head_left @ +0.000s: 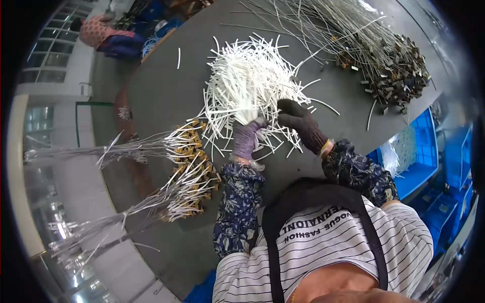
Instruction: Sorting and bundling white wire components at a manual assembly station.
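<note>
A large heap of short white tubes (252, 70) lies loose on the dark grey table. At its near edge my left hand (245, 140), in a purple glove, is closed round a bunch of white tubes (245, 114) that fans out over the heap. My right hand (302, 124), in a dark knitted glove, is beside the heap's right edge. Its fingers point left with a gap between them, and nothing shows in them. Both forearms wear dark blue flowered sleeves.
Bundles of thin wires with brownish-yellow and white ends (189, 169) lie at the left, overhanging the table (161, 96). More grey wires with dark metal-like ends (396, 76) lie at the far right. A blue crate (424, 146) stands at the right; another person (108, 38) is at the far left.
</note>
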`<state>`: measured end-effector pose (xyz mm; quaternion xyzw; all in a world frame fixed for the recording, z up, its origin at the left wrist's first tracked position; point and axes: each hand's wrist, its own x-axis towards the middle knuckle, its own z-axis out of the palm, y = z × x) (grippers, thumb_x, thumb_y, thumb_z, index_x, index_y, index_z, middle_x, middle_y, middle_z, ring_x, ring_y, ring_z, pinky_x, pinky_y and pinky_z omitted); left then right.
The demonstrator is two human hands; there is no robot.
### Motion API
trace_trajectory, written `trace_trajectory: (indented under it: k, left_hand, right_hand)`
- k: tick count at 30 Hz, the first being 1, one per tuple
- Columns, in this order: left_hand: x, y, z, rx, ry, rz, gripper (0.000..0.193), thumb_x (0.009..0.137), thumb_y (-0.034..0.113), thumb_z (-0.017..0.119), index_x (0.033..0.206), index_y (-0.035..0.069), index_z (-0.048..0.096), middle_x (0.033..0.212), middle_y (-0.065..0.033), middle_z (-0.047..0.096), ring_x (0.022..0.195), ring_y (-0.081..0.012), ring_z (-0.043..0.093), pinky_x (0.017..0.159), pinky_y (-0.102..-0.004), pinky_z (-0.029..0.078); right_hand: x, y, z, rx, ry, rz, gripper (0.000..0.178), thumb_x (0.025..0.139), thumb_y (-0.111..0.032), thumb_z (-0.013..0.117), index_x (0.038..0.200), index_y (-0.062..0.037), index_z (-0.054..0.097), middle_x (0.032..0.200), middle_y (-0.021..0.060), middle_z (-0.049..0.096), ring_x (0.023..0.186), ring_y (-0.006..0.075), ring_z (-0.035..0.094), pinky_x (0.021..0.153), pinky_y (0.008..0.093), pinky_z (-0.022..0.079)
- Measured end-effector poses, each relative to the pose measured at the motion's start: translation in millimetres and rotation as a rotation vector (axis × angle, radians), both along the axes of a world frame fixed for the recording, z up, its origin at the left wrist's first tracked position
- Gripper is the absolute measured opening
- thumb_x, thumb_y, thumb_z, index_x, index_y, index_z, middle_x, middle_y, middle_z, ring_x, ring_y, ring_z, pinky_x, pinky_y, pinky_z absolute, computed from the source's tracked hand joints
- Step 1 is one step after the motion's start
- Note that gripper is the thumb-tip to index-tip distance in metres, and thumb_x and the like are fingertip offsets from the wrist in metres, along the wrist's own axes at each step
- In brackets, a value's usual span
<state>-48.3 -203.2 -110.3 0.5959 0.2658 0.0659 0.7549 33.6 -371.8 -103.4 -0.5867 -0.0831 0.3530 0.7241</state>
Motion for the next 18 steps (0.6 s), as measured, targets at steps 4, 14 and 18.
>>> trace_trajectory:
  k: [4,14,18]
  left_hand:
    - [-2.2,-4.5,-9.1,0.298,0.434,-0.420,0.032,0.075,0.014,0.071,0.103,0.001,0.061,0.079,-0.0120,0.067,0.070,-0.0222,0.066,0.063,-0.0357,0.052]
    - [-61.9,10.2,-48.3,-0.077,0.157,0.079,0.032,0.079,0.023,0.074,0.102,0.008,0.059,0.074,-0.0002,0.055,0.058,-0.0080,0.048,0.049,-0.0259,0.040]
    - [-54.7,12.1,-0.6,-0.523,-0.034,0.417,0.032,0.082,0.031,0.069,0.070,0.017,0.043,0.058,0.0052,0.032,0.051,-0.0089,0.030,0.048,-0.0248,0.026]
  right_hand:
    - [11.9,41.3,41.5,-0.186,-0.378,0.009,0.064,0.072,-0.009,0.074,0.129,0.0000,0.047,0.101,0.0115,0.064,0.090,0.0187,0.061,0.077,0.0305,0.050]
    - [40.2,92.4,49.9,0.200,-0.118,-0.006,0.034,0.084,-0.013,0.063,0.112,0.0057,0.056,0.078,0.0100,0.063,0.069,0.0139,0.059,0.067,0.0270,0.047]
    - [57.1,74.3,41.6,-0.308,-0.788,0.093,0.066,0.080,-0.040,0.070,0.130,-0.0031,0.050,0.124,0.0190,0.057,0.113,0.0306,0.056,0.096,0.0382,0.044]
